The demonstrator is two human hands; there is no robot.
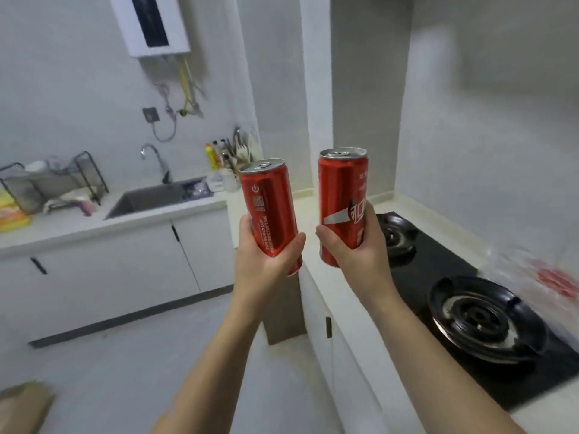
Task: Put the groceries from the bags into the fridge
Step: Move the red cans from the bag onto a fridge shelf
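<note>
While aloft (upright), left hand clasping left can, right hand right can.

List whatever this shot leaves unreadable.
Head view:
- Fridge: outside the frame.
- Plastic bag at right edge: motion-blurred, cut off; contents unclear.
- Brown paper object bottom left: cropped by the corner.
- Left can lower print: covered by left hand; right can likewise by right hand.
- Bottles beside sink: too small.

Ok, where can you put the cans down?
Bare counter lies in front of the rack, left of the sink. Another strip runs between the stove and the wall. Crowded: the bottles right of the tap, and the bag beside the stove.
</note>
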